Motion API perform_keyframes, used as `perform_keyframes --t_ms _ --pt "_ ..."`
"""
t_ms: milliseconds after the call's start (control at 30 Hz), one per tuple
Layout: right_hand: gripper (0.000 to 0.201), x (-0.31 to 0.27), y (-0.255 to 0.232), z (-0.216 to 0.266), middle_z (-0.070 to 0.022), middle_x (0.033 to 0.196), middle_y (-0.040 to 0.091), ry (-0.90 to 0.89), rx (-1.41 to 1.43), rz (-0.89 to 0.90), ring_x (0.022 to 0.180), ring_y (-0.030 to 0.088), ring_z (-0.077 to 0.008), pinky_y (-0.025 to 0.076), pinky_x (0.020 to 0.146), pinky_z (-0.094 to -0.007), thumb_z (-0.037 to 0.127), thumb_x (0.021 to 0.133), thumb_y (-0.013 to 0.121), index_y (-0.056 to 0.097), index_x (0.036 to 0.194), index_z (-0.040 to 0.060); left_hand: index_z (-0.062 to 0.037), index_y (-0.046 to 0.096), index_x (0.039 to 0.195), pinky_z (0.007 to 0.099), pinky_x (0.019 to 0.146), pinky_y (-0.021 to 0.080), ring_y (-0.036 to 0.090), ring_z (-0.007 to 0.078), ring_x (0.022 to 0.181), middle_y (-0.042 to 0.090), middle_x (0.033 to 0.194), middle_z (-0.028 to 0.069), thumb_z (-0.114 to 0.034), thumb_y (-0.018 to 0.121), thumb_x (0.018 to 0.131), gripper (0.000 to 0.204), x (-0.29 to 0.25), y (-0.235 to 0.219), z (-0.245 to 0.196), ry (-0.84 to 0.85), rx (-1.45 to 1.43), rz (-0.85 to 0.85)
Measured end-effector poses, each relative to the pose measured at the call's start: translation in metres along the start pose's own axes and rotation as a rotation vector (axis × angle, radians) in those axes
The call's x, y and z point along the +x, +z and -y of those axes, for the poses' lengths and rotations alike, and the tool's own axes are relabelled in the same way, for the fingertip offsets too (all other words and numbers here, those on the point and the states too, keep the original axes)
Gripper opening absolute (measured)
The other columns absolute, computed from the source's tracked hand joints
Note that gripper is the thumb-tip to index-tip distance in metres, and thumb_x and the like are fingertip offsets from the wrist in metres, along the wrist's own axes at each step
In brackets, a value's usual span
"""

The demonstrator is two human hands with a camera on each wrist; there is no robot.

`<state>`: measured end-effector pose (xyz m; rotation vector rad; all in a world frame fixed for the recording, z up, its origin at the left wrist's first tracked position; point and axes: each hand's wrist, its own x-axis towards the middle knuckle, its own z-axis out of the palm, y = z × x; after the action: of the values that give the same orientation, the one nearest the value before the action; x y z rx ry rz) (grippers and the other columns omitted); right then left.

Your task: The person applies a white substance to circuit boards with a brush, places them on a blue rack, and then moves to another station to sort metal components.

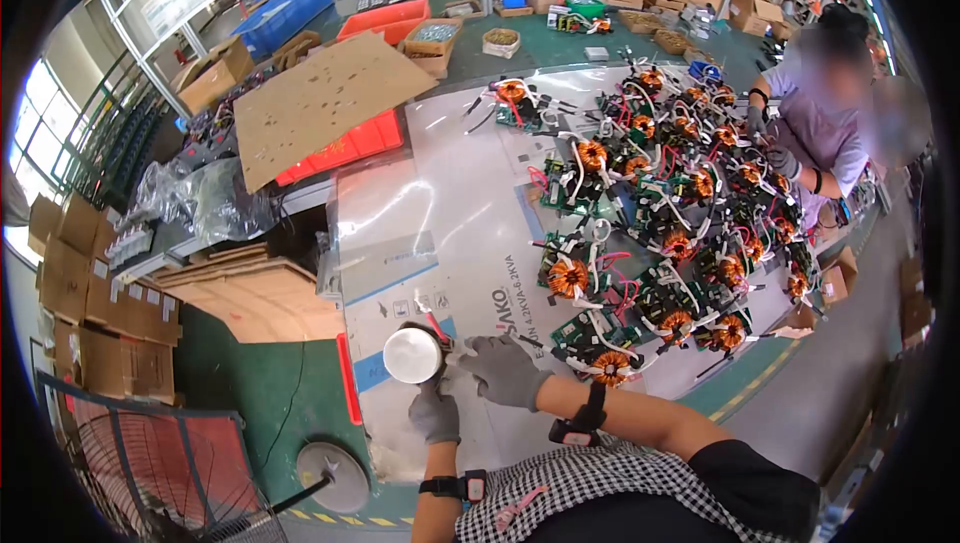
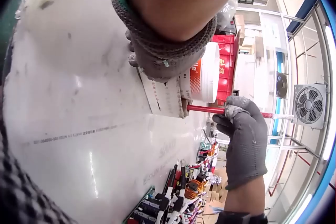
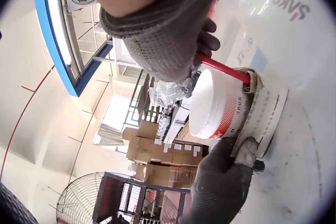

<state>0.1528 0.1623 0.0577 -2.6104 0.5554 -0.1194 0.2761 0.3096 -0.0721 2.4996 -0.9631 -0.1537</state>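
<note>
A white tub (image 1: 411, 355) with a white inside and orange-red printing stands at the near left of the table. Against its side is a printed piece of cardboard (image 3: 262, 113). My gloved left hand (image 1: 435, 415) holds the tub and cardboard low down, its thumb on the cardboard in the right wrist view. The gloved right hand (image 1: 503, 373) grips a thin red stick (image 2: 207, 109) beside the tub. One end of this stick meets the cardboard's edge; the other, whitish end (image 2: 283, 117) sticks out past the hand.
Many green circuit boards with copper coils (image 1: 568, 280) cover the table's right part, where another person (image 1: 820, 113) works. A cardboard sheet (image 1: 330, 108) lies over red bins (image 1: 345, 148) at the far left. A fan (image 1: 140, 473) stands on the floor at left.
</note>
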Motion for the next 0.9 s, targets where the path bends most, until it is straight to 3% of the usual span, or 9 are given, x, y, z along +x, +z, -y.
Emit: perform_keyframes --t_ms 167,267,300,400,433,567,633,833,900 --pt "0.038 -0.069 -0.062 -0.018 -0.0083 0.118 0.058 0.12 0.261 -0.001 0.112 0.054 -0.0285 0.04 0.098 -0.0436 0.024 0.089 0.059 0.059 0.126 0.015 -0.0106 0.061 0.113 0.0465 0.067 0.051 0.065 0.0368 0.072 0.068 0.078 0.0161 -0.018 0.06 0.088 0.026 0.027 0.0 -0.023 0.007 -0.069 -0.012" --pt "0.037 -0.098 -0.12 -0.053 -0.0083 0.114 0.06 0.163 0.208 0.006 0.109 0.056 -0.0282 0.042 0.095 -0.0426 0.023 0.088 0.06 0.06 0.124 0.0144 -0.0085 0.055 0.123 0.0449 0.073 0.052 0.067 0.0342 0.08 0.069 0.087 0.0151 -0.016 0.06 0.089 0.035 0.006 0.01 -0.035 -0.079 -0.22 -0.036" --pt "0.035 -0.106 -0.135 -0.072 -0.0083 0.112 0.061 0.132 0.209 -0.069 0.105 0.057 -0.0289 0.045 0.092 -0.042 0.023 0.088 0.059 0.06 0.122 0.0135 -0.0094 0.042 0.14 0.0439 0.085 0.05 0.064 0.0339 0.099 0.066 0.109 0.0167 -0.014 0.06 0.088 0.055 -0.003 0.024 -0.022 -0.084 -0.217 0.029" --pt "0.035 -0.105 -0.187 -0.126 -0.0088 0.113 0.06 0.042 0.149 -0.202 0.104 0.057 -0.0297 0.046 0.091 -0.0429 0.024 0.088 0.059 0.061 0.121 0.0126 -0.0126 0.028 0.149 0.0435 0.095 0.046 0.056 0.0392 0.114 0.058 0.125 0.0197 -0.014 0.061 0.087 0.07 -0.031 0.025 -0.069 -0.141 -0.16 -0.209" --pt "0.035 -0.1 -0.204 -0.142 -0.0098 0.111 0.061 0.039 0.065 -0.259 0.1 0.059 -0.0313 0.047 0.087 -0.0437 0.022 0.087 0.06 0.061 0.121 0.0143 -0.0116 0.022 0.151 0.0433 0.107 0.037 0.042 0.0404 0.129 0.047 0.137 0.0209 -0.016 0.062 0.086 0.076 -0.035 0.021 -0.093 -0.344 -0.127 -0.119" --pt "0.04 -0.05 -0.256 -0.229 -0.0119 0.114 0.06 0.022 -0.045 -0.343 0.102 0.059 -0.0344 0.046 0.089 -0.0467 0.024 0.087 0.06 0.057 0.126 0.0174 -0.0051 0.034 0.144 0.047 0.113 0.028 0.034 0.0406 0.135 0.044 0.139 0.0218 -0.02 0.057 0.087 0.063 -0.057 0.068 -0.109 -0.237 0.122 -0.147" --pt "0.042 -0.008 -0.272 -0.278 -0.0151 0.117 0.06 0.175 -0.045 -0.276 0.107 0.059 -0.0353 0.046 0.091 -0.0464 0.025 0.085 0.059 0.055 0.126 0.015 -0.002 0.04 0.138 0.0491 0.115 0.025 0.031 0.0404 0.136 0.043 0.141 0.021 -0.022 0.055 0.088 0.056 -0.063 0.08 -0.11 -0.168 0.258 -0.166" --pt "0.053 0.124 -0.277 -0.393 -0.0173 0.122 0.06 0.466 -0.03 -0.11 0.111 0.059 -0.0357 0.046 0.095 -0.045 0.022 0.081 0.061 0.051 0.132 0.0125 -0.0137 0.051 0.135 0.0481 0.111 0.03 0.039 0.0359 0.133 0.048 0.139 0.016 -0.028 0.048 0.093 0.044 -0.056 0.064 -0.137 -0.119 0.292 -0.226" --pt "0.06 0.166 -0.256 -0.43 -0.0177 0.128 0.057 0.575 -0.087 -0.108 0.115 0.058 -0.0356 0.046 0.098 -0.044 0.024 0.08 0.062 0.046 0.137 0.0106 -0.0116 0.053 0.133 0.0488 0.109 0.033 0.042 0.0364 0.131 0.051 0.137 0.0158 -0.024 0.049 0.093 0.042 -0.048 0.061 -0.146 -0.119 0.333 -0.24"
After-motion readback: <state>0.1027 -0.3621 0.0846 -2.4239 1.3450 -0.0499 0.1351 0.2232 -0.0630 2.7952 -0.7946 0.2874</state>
